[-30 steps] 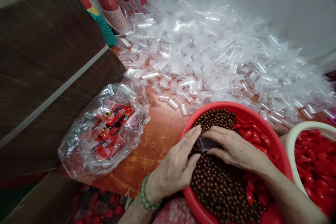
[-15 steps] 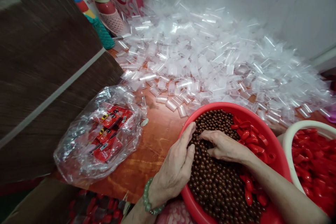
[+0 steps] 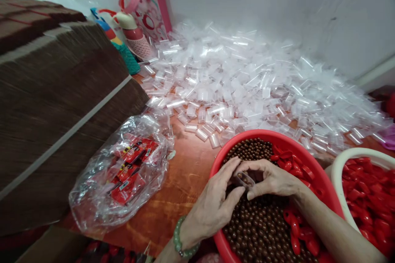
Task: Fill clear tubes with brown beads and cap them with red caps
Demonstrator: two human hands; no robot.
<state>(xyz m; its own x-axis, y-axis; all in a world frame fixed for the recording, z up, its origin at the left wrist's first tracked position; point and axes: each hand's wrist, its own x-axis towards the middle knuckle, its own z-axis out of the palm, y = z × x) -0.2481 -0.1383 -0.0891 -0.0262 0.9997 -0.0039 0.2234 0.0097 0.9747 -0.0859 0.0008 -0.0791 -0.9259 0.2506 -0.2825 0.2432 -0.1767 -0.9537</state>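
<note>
A small clear plastic container (image 3: 246, 179) with a few brown balls inside is held over the red basin (image 3: 217, 230). My right hand (image 3: 271, 178) grips it between thumb and fingers from the right. From the left, my left hand (image 3: 216, 197) closes on it, thumb at the lower edge and fingers bent behind; the far fingertips are hidden. Beneath both hands lies a mass of shiny brown balls (image 3: 259, 226). Red plastic pieces (image 3: 296, 166) are piled along the basin's right side. A green bead bracelet (image 3: 180, 240) circles my left wrist.
Behind the basin spreads a heap of clear plastic containers (image 3: 234, 78). A white-rimmed tub (image 3: 339, 168) of red pieces stands at right. On the left are a plastic bag (image 3: 92, 209) with red packets and a strapped brown cardboard stack (image 3: 61, 90). Bottles (image 3: 135, 37) and a pink gift bag (image 3: 157, 8) stand behind.
My right hand has come up out of the brown balls with the clear container. My left hand has moved right from the basin's rim to meet it. The view has tilted up slightly.
</note>
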